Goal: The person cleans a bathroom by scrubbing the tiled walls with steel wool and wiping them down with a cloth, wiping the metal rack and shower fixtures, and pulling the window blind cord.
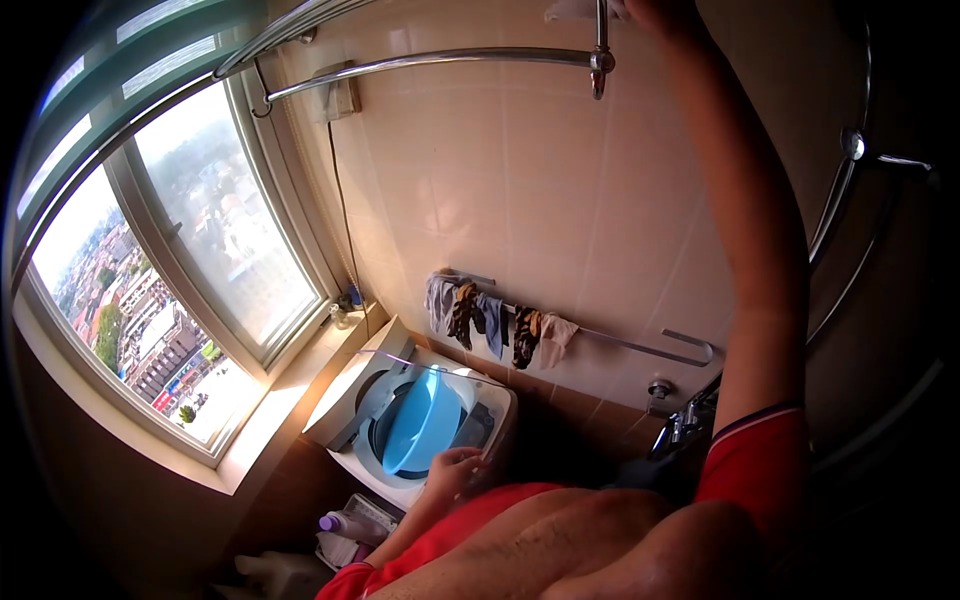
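My right arm stretches up to the top of the view, where my right hand [660, 12] is mostly cut off by the frame edge. A pale cloth [585, 9] lies right beside it, near the end of the chrome rack; my fingers there are out of sight. Low in the view, my left hand [457, 470] is at the front of the washing machine, loosely bent with nothing visible in it. Next to that hand, a blue basin [425, 420] sits tilted in the opening of the top-loading washing machine [495, 405], whose lid is raised.
A chrome rack [430, 66] spans overhead. Small garments [490, 325] hang on a wall rail [640, 345] behind the machine. At left is a window [220, 220] with a sill. A purple-capped bottle [345, 525] stands low beside the machine. A faucet [685, 425] is at right.
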{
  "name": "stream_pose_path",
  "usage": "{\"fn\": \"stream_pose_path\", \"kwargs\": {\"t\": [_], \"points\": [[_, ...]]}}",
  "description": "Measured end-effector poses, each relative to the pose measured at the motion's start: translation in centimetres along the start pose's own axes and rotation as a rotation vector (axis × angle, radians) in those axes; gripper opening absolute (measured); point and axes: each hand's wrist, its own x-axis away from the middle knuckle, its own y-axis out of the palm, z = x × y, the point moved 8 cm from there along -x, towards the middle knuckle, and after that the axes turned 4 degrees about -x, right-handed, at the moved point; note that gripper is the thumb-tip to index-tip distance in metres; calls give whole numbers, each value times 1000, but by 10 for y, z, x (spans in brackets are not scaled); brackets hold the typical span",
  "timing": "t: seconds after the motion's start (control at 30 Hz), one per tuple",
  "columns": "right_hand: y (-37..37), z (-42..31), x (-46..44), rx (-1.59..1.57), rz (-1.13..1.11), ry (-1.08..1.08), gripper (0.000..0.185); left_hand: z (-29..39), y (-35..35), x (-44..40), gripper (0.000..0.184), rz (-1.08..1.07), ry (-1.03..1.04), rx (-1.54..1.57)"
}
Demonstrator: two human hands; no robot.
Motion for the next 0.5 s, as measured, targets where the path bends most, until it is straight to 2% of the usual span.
{"fn": "stream_pose_path", "kwargs": {"t": [0.03,0.13,0.23,0.37,0.5], "points": [[-8,21,2,-17,-41,72,21,-7,0,-4,29,-2,5,40],[-8,5,-1,201,-21,-112,20,-18,5,-13,28,-19,16,70],[-7,3,2,300,57,-197,23,-17,14,-10,25,-58,18,53],[-11,23,14,-73,62,121,26,4,21,11,23,-91,-28,33],[6,3,9,-294,45,132,45,-2,23,17,20,-95,-23,114]]}}
